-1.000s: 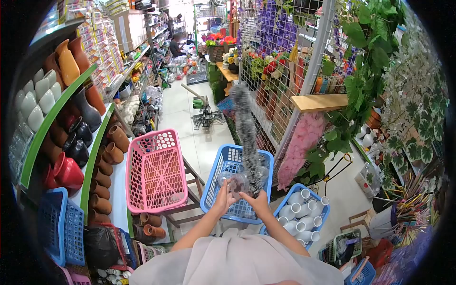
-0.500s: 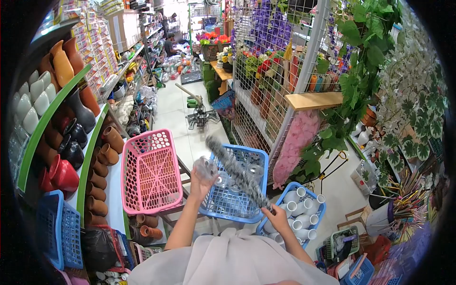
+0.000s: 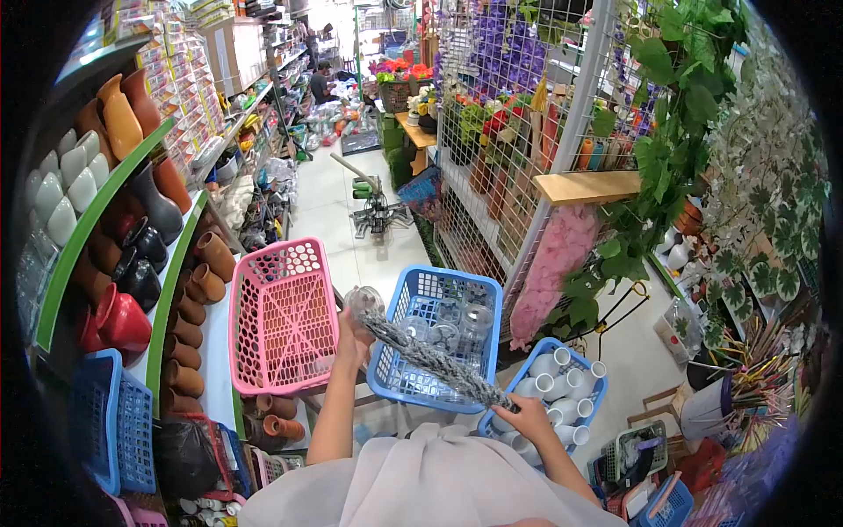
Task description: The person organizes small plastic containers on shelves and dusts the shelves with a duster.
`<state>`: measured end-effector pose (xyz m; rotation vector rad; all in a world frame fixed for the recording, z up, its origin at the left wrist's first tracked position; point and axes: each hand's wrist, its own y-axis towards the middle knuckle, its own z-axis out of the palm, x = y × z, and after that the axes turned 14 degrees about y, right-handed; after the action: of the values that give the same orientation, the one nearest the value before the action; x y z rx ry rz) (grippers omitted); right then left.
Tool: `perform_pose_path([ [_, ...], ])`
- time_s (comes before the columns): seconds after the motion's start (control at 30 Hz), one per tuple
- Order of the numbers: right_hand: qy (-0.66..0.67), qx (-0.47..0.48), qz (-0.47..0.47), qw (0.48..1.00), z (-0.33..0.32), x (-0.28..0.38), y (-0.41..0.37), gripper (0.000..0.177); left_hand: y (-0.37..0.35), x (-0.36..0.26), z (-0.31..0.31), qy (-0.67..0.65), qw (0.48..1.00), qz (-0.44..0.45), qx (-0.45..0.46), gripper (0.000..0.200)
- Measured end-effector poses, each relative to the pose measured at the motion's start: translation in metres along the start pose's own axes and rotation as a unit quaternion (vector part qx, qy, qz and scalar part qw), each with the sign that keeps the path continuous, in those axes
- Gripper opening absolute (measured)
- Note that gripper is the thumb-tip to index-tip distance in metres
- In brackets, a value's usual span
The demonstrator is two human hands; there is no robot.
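Observation:
My left hand [image 3: 353, 341] is closed around a clear glass vase [image 3: 363, 299], held up between the pink and blue baskets. In my right hand [image 3: 527, 418] is the handle end of a grey fluffy duster [image 3: 439, 364]. The duster slants up and left across the blue basket, and its far end touches or overlaps the glass in my left hand. Several clear glass vases [image 3: 475, 324] lie in the blue plastic basket [image 3: 392, 367]. The pink plastic basket [image 3: 237, 321] stands to the left, with something clear and hard to make out in its lower right corner.
A smaller blue basket [image 3: 602, 379] of white vases [image 3: 562, 386] stands at lower right. Shelves of clay pots [image 3: 186, 334] line the left side. A wire grid rack [image 3: 536, 132] with artificial flowers stands on the right. Farther along the aisle, people are near piled goods.
The duster's far end has swung down and left to the glass vase. My left hand has drawn slightly left with the vase. My right hand is a little lower and farther right.

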<state>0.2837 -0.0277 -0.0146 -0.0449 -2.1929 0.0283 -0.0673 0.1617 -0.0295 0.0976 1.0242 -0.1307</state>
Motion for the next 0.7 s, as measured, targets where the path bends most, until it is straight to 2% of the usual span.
perform_pose_path([
  [0.1, 0.006, -0.038, 0.015, 0.999, -0.005, -0.011, 0.008, 0.042, -0.009, -0.003, 0.002, -0.026, 1.000, 0.007, 0.010, 0.063],
  [0.13, -0.012, -0.048, 0.024, 0.998, -0.004, -0.007, 0.010, 0.041, -0.014, -0.002, 0.013, 0.023, 1.000, 0.005, 0.007, 0.064],
  [0.17, -0.013, -0.045, 0.023, 0.999, 0.000, -0.002, 0.009, 0.041, -0.017, -0.002, 0.021, 0.071, 0.997, 0.002, 0.005, 0.064],
  [0.23, 0.033, -0.007, 0.009, 0.999, 0.010, 0.002, 0.006, 0.042, -0.016, 0.000, 0.011, 0.070, 0.998, 0.002, -0.005, 0.065],
  [0.3, 0.063, 0.006, -0.026, 0.998, 0.014, -0.007, 0.005, 0.043, -0.009, 0.003, -0.012, 0.030, 0.999, -0.005, -0.031, 0.064],
  [0.37, 0.033, 0.039, 0.034, 0.998, 0.003, -0.003, 0.007, 0.043, -0.014, 0.003, -0.017, 0.040, 0.998, 0.009, -0.044, 0.061],
  [0.43, 0.008, 0.031, 0.037, 0.999, 0.007, -0.019, 0.022, 0.045, -0.021, -0.001, -0.016, -0.003, 0.993, 0.002, -0.120, 0.058],
  [0.5, -0.013, -0.034, 0.043, 0.998, 0.019, -0.025, 0.040, 0.046, -0.026, 0.003, -0.018, -0.023, 0.990, 0.007, -0.140, 0.057],
  [0.53, 0.053, -0.050, 0.033, 0.997, 0.030, -0.024, 0.048, 0.048, -0.031, 0.007, -0.021, -0.043, 0.986, 0.013, -0.159, 0.055],
  [0.57, 0.054, -0.043, 0.029, 0.997, 0.046, -0.036, 0.059, 0.048, -0.035, 0.009, -0.025, -0.063, 0.982, 0.022, -0.178, 0.053],
  [0.63, 0.025, -0.069, -0.019, 0.997, 0.074, -0.046, 0.079, 0.051, -0.046, 0.010, -0.028, -0.083, 0.981, 0.046, -0.171, 0.052],
  [0.67, 0.053, -0.033, 0.010, 0.998, 0.079, -0.043, 0.084, 0.052, -0.053, 0.009, -0.029, -0.091, 0.981, 0.050, -0.164, 0.053],
  [0.7, 0.067, -0.060, -0.049, 0.995, 0.092, -0.049, 0.089, 0.037, -0.058, 0.007, -0.029, -0.099, 0.981, 0.056, -0.157, 0.054],
])
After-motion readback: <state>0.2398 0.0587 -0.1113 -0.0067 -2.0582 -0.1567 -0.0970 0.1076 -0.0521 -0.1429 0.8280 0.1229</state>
